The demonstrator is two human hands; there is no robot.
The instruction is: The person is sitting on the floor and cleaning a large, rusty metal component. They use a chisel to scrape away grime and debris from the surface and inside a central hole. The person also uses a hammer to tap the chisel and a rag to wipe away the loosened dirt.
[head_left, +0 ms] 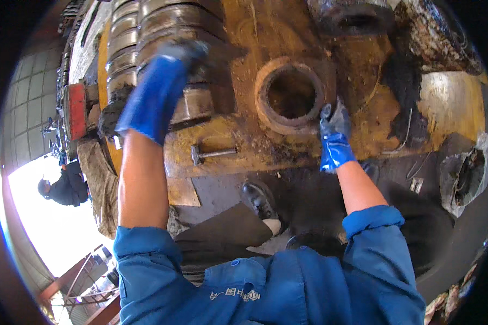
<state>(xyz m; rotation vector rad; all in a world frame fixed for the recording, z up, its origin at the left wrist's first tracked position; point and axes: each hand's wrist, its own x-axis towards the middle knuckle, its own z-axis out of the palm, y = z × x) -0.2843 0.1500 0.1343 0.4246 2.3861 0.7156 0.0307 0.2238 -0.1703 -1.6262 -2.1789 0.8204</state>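
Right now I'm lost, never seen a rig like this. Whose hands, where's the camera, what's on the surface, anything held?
No robot here: one person in blue gloves. The single picture comes from a fisheye camera on their head, looking down, so edges bend.

The left hand is blurred, over the ridged metal cylinders; I can't tell whether it grips anything. The right hand is at the rim of a thick round ring.

On the stained yellow-brown surface also lie a small hammer, near the front edge, and a bent wire at right.
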